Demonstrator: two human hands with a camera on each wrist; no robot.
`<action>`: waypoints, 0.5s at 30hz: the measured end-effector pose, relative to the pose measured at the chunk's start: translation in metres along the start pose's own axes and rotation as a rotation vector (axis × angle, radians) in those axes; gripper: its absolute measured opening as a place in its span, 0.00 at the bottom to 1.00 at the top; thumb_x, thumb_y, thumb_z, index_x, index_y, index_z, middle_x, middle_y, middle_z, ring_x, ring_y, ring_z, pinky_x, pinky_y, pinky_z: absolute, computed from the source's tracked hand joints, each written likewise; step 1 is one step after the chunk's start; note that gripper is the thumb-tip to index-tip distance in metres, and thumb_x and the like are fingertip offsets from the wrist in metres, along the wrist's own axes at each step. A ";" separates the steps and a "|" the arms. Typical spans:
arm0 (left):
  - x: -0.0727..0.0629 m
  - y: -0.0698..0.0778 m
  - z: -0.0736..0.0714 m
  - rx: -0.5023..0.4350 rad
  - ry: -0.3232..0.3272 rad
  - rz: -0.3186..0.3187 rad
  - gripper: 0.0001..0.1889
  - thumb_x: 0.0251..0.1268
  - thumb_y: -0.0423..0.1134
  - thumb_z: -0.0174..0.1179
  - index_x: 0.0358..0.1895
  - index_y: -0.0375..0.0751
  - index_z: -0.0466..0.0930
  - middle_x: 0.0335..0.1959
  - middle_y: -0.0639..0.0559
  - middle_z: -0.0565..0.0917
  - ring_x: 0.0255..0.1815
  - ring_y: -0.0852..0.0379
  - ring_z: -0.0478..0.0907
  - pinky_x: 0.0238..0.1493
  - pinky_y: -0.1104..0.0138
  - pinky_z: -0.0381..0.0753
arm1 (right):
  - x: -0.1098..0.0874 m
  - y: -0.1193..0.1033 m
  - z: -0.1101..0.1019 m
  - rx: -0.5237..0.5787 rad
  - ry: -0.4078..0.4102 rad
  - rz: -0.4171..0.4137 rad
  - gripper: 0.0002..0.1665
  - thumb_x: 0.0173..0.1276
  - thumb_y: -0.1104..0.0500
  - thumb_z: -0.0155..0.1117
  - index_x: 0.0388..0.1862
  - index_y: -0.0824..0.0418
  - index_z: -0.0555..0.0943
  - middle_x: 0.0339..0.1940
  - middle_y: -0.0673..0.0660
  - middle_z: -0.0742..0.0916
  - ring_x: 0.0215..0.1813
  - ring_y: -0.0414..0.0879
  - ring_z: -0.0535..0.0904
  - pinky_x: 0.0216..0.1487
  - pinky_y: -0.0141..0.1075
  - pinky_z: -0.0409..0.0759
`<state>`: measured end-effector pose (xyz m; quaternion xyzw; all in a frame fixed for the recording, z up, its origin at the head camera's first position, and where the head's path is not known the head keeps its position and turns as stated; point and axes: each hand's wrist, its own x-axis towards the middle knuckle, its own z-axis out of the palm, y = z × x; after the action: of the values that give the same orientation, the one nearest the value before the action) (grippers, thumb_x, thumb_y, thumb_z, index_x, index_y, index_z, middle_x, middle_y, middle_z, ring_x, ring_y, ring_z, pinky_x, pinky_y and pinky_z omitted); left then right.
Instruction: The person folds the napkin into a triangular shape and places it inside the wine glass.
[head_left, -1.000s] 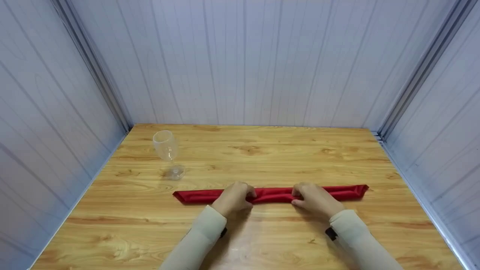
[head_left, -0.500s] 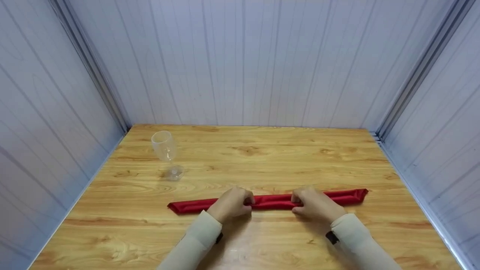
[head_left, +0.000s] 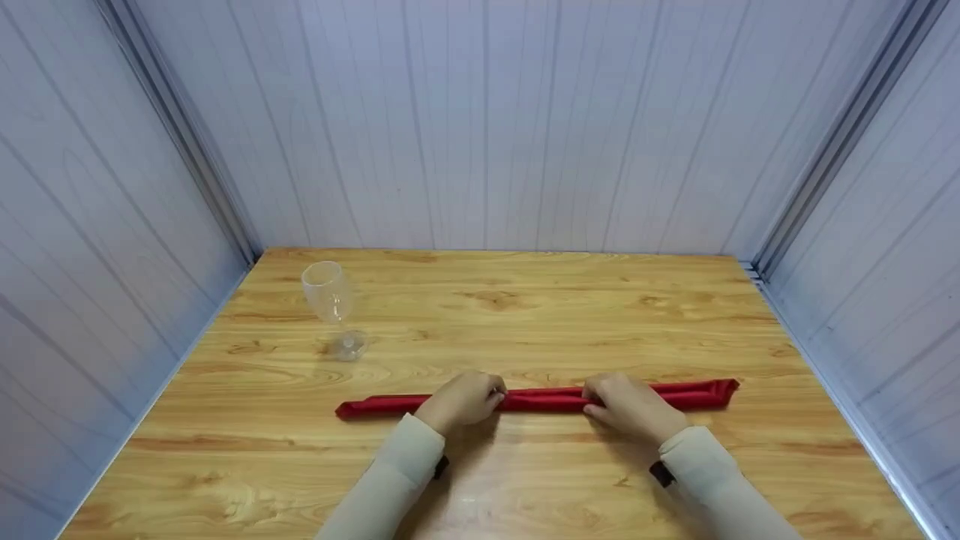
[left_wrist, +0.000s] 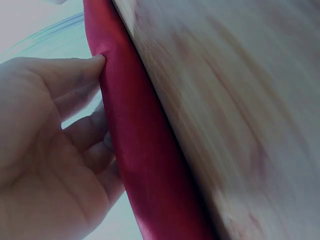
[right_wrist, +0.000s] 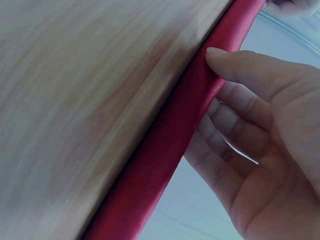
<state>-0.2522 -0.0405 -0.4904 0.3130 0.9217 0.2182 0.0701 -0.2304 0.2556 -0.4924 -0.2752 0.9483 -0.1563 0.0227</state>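
Observation:
A red satin cloth (head_left: 544,400), rolled into a long narrow strip, lies crosswise on the wooden table. Left of its middle, my left hand (head_left: 461,401) pinches it between thumb and curled fingers. My right hand (head_left: 631,406) grips the roll in the same way, right of the middle. In the left wrist view the thumb presses on the near side of the cloth (left_wrist: 140,135), with the fingers partly hidden behind it. The right wrist view has the thumb on the smooth face of the roll (right_wrist: 175,125) and the fingers on its other side.
An upright clear wine glass (head_left: 328,296) stands at the back left, beyond the cloth's left end. Pale panelled walls (head_left: 480,127) rise along the back and both sides of the wooden table (head_left: 525,315).
The cloth first came slightly toward me, then its left part moved a little away. Its left stretch has turned over into a narrower roll. Both hands stay on it.

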 end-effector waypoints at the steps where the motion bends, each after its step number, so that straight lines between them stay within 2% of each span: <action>1: 0.001 0.000 0.000 -0.006 -0.003 -0.014 0.08 0.74 0.34 0.56 0.44 0.39 0.86 0.38 0.50 0.86 0.41 0.55 0.83 0.45 0.62 0.81 | 0.000 0.000 0.000 -0.007 0.003 0.000 0.04 0.69 0.60 0.69 0.34 0.54 0.82 0.32 0.48 0.84 0.32 0.39 0.79 0.31 0.37 0.78; 4: 0.005 0.001 -0.001 -0.059 -0.018 -0.082 0.07 0.72 0.34 0.56 0.40 0.41 0.84 0.33 0.51 0.85 0.32 0.57 0.79 0.38 0.62 0.79 | 0.000 0.000 0.001 -0.013 0.004 0.001 0.03 0.70 0.60 0.68 0.34 0.54 0.83 0.32 0.48 0.85 0.32 0.40 0.79 0.31 0.37 0.78; 8: 0.008 0.002 -0.002 -0.125 -0.034 -0.173 0.03 0.68 0.35 0.57 0.35 0.44 0.79 0.26 0.54 0.79 0.24 0.60 0.70 0.30 0.65 0.72 | 0.000 0.000 0.002 -0.019 0.012 0.001 0.03 0.70 0.59 0.67 0.35 0.54 0.83 0.33 0.49 0.85 0.33 0.41 0.80 0.32 0.38 0.79; 10: 0.010 0.003 -0.003 -0.125 -0.036 -0.186 0.03 0.66 0.35 0.58 0.33 0.45 0.76 0.24 0.55 0.76 0.23 0.60 0.68 0.29 0.65 0.69 | 0.000 -0.001 0.002 -0.028 0.019 0.000 0.03 0.71 0.60 0.67 0.35 0.54 0.83 0.32 0.49 0.85 0.33 0.42 0.81 0.32 0.38 0.79; 15: 0.016 0.003 -0.003 -0.075 -0.046 -0.167 0.04 0.65 0.33 0.57 0.32 0.44 0.75 0.24 0.55 0.73 0.24 0.59 0.67 0.30 0.65 0.68 | 0.001 0.001 0.002 -0.059 0.041 -0.010 0.05 0.71 0.60 0.67 0.33 0.53 0.81 0.31 0.48 0.83 0.32 0.41 0.78 0.32 0.39 0.78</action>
<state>-0.2639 -0.0302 -0.4868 0.2371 0.9340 0.2386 0.1206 -0.2309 0.2551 -0.4944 -0.2773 0.9513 -0.1342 -0.0056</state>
